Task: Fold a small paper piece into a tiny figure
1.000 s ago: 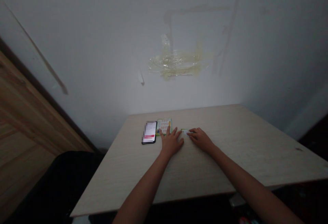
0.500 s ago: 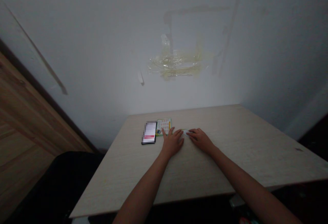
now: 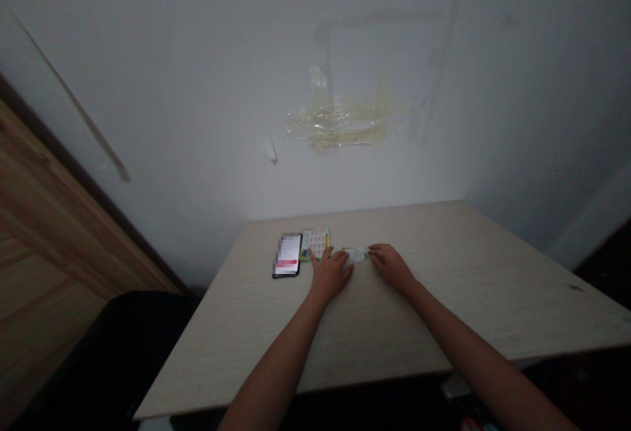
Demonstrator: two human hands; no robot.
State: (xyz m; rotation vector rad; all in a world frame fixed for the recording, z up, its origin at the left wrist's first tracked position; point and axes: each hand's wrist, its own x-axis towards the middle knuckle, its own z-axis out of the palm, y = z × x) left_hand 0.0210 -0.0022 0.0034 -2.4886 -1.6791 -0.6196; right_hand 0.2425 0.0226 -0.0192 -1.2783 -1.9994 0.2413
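**Desk:** What is at the centre of the frame?

**Photo desk:** A small white paper slip (image 3: pixel 355 255) with a green-yellow end, lying flat on a pale wood-grain desk (image 3: pixel 458 299). Its long axis runs roughly left to right across the tabletop, with the coloured end pointing left.

**Desk:** And the hands?

**Photo desk:** The person's left hand (image 3: pixel 329 275) rests palm-down just left of the slip, its fingers spread, with the inner fingertips (image 3: pixel 341 255) at or just beside the slip's left end. The right hand (image 3: pixel 389 267) lies at the other side, its fingers drawn close together, the fingertips (image 3: pixel 371 252) at the right end. Whether either hand has hold of the slip cannot be told from this view.

**Desk:** How much room is around it?

**Photo desk:** Little to the left: a printed card (image 3: pixel 315 244) with green edges and a smartphone (image 3: pixel 286 255) with a pixelated screen lie side by side there, and the left hand's outer finger reaches the card's near corner. To the right, bare desktop stretches well away to the edge. Far of the slip, open desk runs to the white wall (image 3: pixel 197 89); near of it, the forearms (image 3: pixel 276 365) cross the desk's near edge.
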